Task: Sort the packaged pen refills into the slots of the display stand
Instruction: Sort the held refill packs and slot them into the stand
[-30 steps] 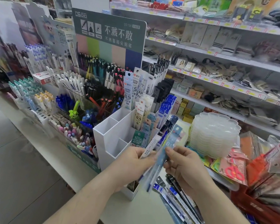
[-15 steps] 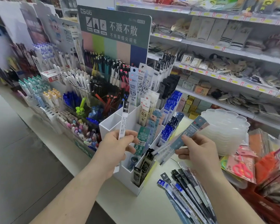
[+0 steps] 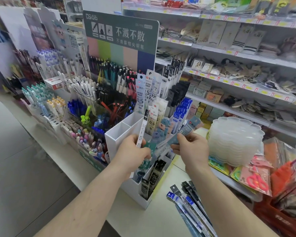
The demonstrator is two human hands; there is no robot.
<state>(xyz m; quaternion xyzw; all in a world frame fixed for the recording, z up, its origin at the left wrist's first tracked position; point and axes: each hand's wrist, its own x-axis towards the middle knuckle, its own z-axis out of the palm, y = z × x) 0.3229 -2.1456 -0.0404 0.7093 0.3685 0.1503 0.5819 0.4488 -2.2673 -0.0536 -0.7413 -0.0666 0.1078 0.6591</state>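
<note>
Both hands sit much as before: left hand (image 3: pixel 132 152) pinches a white refill pack (image 3: pixel 141 132) upright over the stand (image 3: pixel 116 134) (nearly vertical), right hand (image 3: pixel 192 148) grips bluish packs (image 3: pixel 179 135).

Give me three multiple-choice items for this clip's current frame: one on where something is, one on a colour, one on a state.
1. Where do the loose refill packs lie?
A. on the counter, right of the white stand
B. on the floor
C. on the top shelf

2. What colour is the stand with the slots?
A. red
B. white
C. black

3. What is the left hand doing?
A. resting flat on the counter
B. hanging empty
C. holding one narrow refill pack upright

Answers: 1 A, the packs are fanned out on the counter beside the stand's front corner. 2 B, its walls and dividers are plain white. 3 C, the narrow pack rises from between its thumb and fingers, over the stand, while the right hand holds a bluish pack tilted.
</note>
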